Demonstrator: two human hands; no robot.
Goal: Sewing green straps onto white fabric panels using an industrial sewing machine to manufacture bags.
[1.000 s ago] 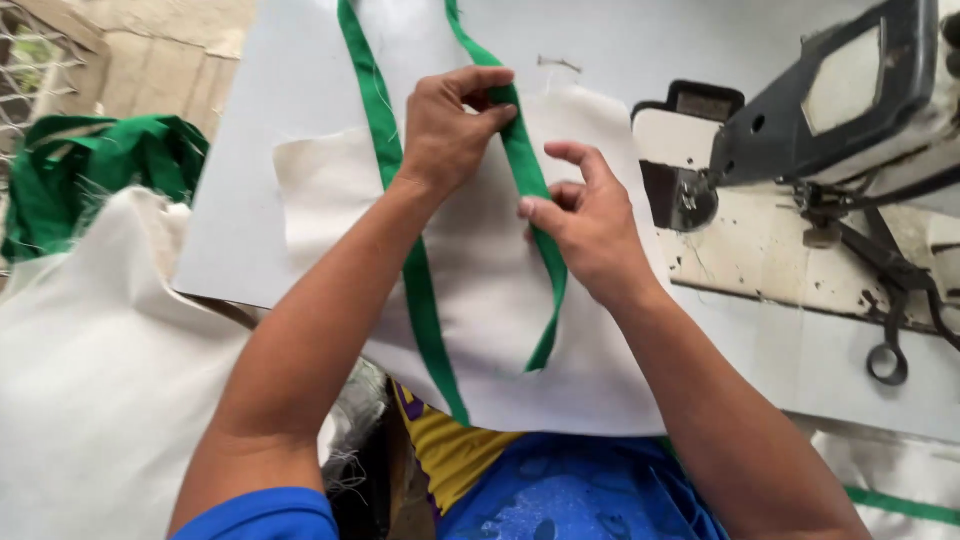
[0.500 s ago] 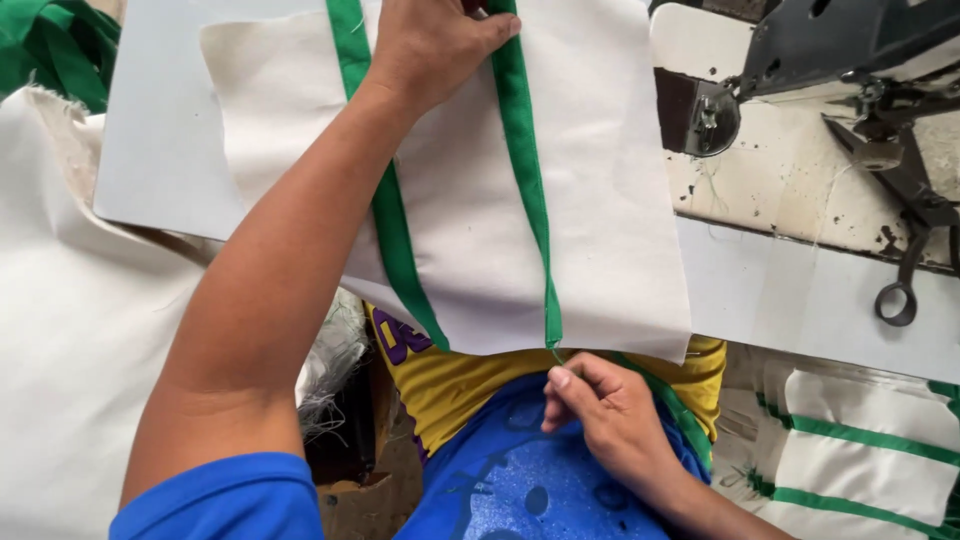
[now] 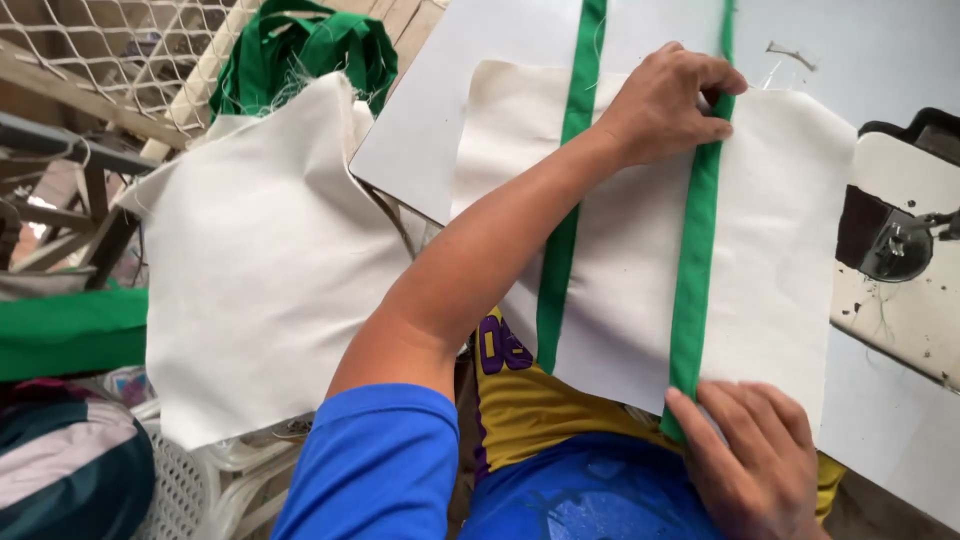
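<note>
A cream fabric panel [image 3: 780, 250] lies on the white sewing table [image 3: 450, 120] and hangs over its near edge. Two green straps run down it: one on the left [image 3: 560, 260] and one on the right [image 3: 697, 270]. My left hand [image 3: 665, 100] presses the top of the right strap against the panel. My right hand [image 3: 750, 465] pinches the bottom end of that same strap at the panel's lower edge, holding it straight.
A sewing machine [image 3: 900, 240] stands at the right edge of the table. A stack of cream fabric [image 3: 260, 270] rests on a white plastic basket [image 3: 190, 490] at the left, with green strap material [image 3: 300, 50] behind it. Netting and wooden slats are at the far left.
My right hand slid from the top of the right strap to its bottom end. My left hand stayed pressing the strap's top. The view shifted left.
</note>
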